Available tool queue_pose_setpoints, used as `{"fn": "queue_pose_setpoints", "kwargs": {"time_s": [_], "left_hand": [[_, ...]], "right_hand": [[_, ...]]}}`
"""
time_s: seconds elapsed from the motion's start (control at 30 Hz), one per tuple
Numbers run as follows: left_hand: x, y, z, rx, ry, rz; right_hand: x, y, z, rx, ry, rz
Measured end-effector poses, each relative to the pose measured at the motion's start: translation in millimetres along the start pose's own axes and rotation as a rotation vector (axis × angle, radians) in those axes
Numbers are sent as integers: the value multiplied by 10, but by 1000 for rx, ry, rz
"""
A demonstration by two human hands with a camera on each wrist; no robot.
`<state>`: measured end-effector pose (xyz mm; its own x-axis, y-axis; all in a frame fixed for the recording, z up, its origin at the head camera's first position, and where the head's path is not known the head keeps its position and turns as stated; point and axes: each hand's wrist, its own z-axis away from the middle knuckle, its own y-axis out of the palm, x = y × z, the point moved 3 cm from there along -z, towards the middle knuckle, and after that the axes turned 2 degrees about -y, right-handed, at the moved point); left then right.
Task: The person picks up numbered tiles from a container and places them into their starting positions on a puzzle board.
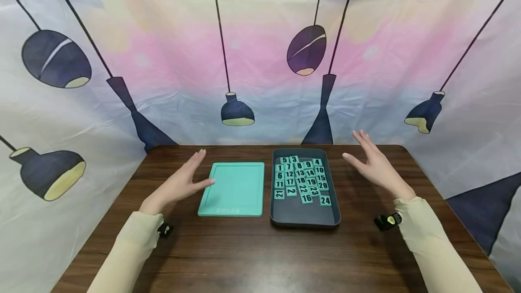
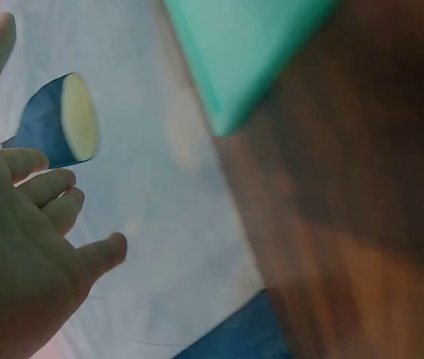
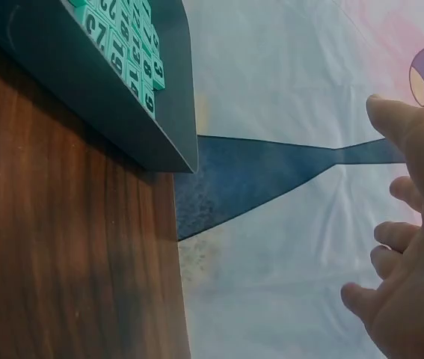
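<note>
A flat turquoise square board (image 1: 232, 189) with a raised rim lies left of centre on the table. To its right stands a dark grey tray (image 1: 305, 217), where several turquoise number tiles (image 1: 300, 173) with black digits lie in uneven rows, some turned sideways. My left hand (image 1: 179, 186) is spread above the table at the board's left side; its thumb tip overlaps the board's edge in the head view. Right of the tray, my right hand (image 1: 376, 166) is raised with fingers extended. Neither hand holds anything.
The brown wooden table (image 1: 244, 257) has its far edge just behind the board and tray. Behind it hangs a pastel cloth (image 1: 183, 58) printed with dark lamps. Each wrist wears a small black camera, such as the right wrist camera (image 1: 386, 221).
</note>
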<state>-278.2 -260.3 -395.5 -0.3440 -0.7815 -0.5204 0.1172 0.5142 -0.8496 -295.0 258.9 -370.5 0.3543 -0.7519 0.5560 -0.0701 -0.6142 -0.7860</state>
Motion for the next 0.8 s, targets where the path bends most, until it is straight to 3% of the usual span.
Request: {"fn": "queue_pose_setpoints", "kwargs": {"time_s": [0.2,0.43,0.67,0.8], "left_hand": [[131,281,224,100,-17,-58],[143,494,313,178,-22,-76],[166,615,377,228,-66,-110],[132,627,376,205,-71,-104]], "right_hand": [[6,-59,-112,17,-7,10],[156,-78,-425,39,-27,-46],[335,194,-687,74,-71,-122],[384,430,-818,114,-100,-148]]}}
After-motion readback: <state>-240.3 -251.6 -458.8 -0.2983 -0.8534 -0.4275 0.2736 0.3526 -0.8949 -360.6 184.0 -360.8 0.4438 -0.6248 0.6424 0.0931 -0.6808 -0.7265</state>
